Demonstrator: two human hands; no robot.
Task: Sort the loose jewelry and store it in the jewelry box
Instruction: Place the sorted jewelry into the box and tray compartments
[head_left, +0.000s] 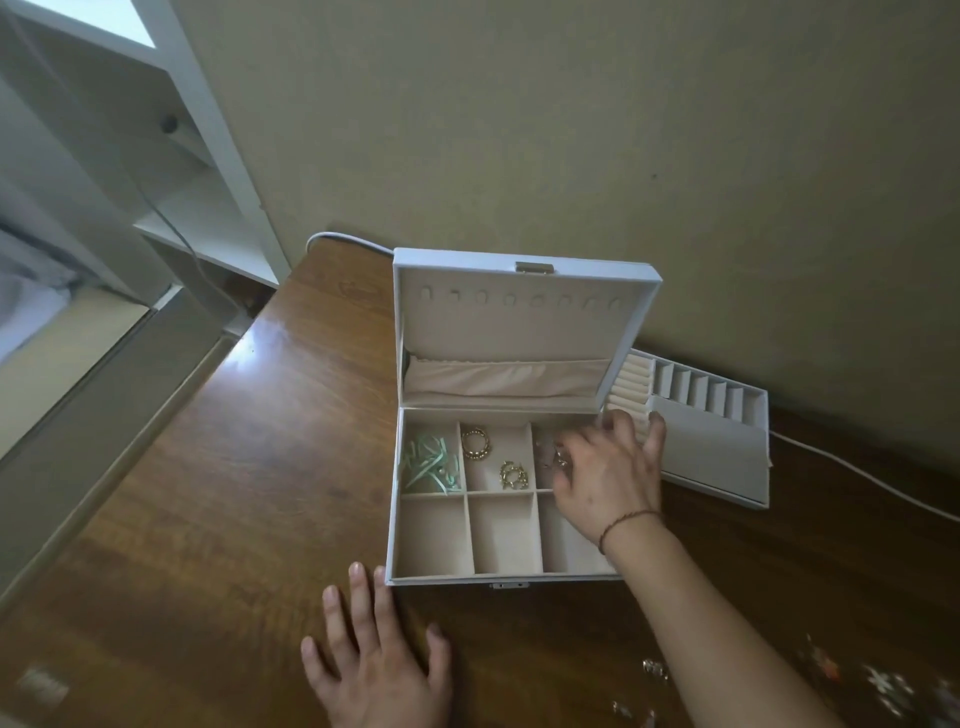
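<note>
A white jewelry box (441, 581) stands open on the wooden table (234, 493), lid upright against the wall. Its back-left compartment holds a mint-green piece (428, 465). The back-middle one holds two gold chain rings (475, 443) (513, 474). My right hand (608, 478) reaches into the back-right compartment, fingers spread over small silvery pieces (550, 456); whether it holds one I cannot tell. My left hand (376, 670) lies flat and open on the table, fingertips touching the box's front-left corner. Loose jewelry (655, 669) lies at the bottom right.
A removable white tray (727, 447) with ring rolls and small slots lies behind and right of the box. A white cable (857, 475) runs along the wall at the right. White shelving (197, 208) stands at the far left past the table's edge.
</note>
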